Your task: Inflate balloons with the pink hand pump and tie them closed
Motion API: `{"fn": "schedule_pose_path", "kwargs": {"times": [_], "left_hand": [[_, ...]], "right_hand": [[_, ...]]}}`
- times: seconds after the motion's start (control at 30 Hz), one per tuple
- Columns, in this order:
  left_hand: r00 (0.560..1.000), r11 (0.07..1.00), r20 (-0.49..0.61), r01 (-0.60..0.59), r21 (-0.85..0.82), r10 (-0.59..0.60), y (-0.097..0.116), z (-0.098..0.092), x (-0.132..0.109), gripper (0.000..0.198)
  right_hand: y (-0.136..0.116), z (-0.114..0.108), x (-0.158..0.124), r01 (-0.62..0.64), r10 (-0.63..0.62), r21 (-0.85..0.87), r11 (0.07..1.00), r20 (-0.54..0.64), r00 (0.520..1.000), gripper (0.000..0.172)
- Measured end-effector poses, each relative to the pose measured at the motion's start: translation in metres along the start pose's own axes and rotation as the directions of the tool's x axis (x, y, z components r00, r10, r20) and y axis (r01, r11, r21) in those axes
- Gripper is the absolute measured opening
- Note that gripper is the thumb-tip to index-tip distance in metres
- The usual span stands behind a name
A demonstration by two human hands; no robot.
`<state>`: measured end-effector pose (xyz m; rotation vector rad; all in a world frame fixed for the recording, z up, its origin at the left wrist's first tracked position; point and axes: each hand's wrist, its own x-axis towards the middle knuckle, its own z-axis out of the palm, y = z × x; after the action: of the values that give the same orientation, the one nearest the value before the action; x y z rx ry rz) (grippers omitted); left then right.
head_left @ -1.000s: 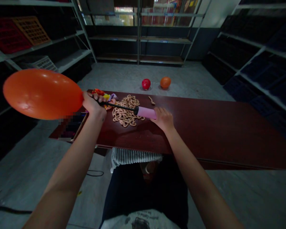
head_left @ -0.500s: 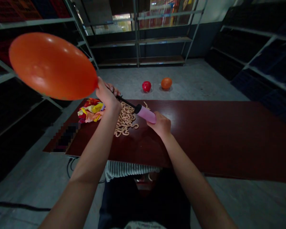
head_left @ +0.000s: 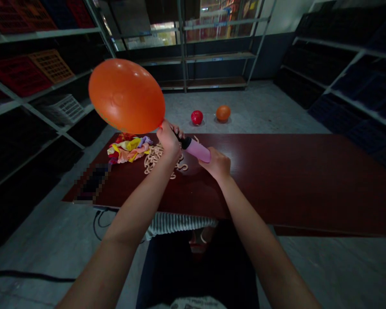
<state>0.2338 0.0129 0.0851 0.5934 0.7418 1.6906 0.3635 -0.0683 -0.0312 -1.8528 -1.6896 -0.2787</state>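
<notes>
A large inflated orange balloon [head_left: 127, 96] is held by its neck in my left hand [head_left: 170, 138], whose fingers also wrap the black nozzle end of a hand pump. My right hand [head_left: 216, 164] is closed round the far end of the pump's pink barrel [head_left: 197, 150]. The black rod between the hands is mostly hidden. Below my left forearm lies a heap of beige curly strips [head_left: 152, 158]; what they are I cannot tell. Beside it is a pile of uninflated balloons [head_left: 130, 149] in yellow, peach, red and purple.
A dark brown table [head_left: 292, 180] stretches out before me. On the floor beyond it rest a red balloon [head_left: 197, 117] and a smaller orange balloon [head_left: 223, 113]. Shelves with crates [head_left: 51, 66] stand left and right. A cable [head_left: 28, 277] crosses the floor at left.
My left hand has moved right toward my right hand, carrying the orange balloon with it. The pump's black rod has slid into the pink barrel. The right hand has hardly moved.
</notes>
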Motion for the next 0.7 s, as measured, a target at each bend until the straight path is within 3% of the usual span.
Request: {"fn": "schedule_pose_path", "kwargs": {"times": [0.23, 0.5, 0.7], "left_hand": [[0.998, 0.998, -0.067, -0.012, -0.056, 0.009, 0.028, -0.034, 0.000, 0.034], [0.969, 0.984, -0.206, -0.157, -0.084, 0.137, 0.080, -0.081, 0.026, 0.031], [0.955, 0.980, -0.242, -0.189, -0.059, 0.170, 0.118, -0.090, 0.040, 0.035]], "right_hand": [[-0.007, -0.003, -0.007, 0.122, -0.121, -0.066, 0.990, 0.023, 0.992, 0.037], [-0.008, -0.004, -0.012, 0.228, -0.224, -0.142, 0.963, 0.047, 0.973, 0.031], [-0.012, -0.006, -0.013, 0.272, -0.268, -0.116, 0.955, 0.048, 0.962, 0.031]]}}
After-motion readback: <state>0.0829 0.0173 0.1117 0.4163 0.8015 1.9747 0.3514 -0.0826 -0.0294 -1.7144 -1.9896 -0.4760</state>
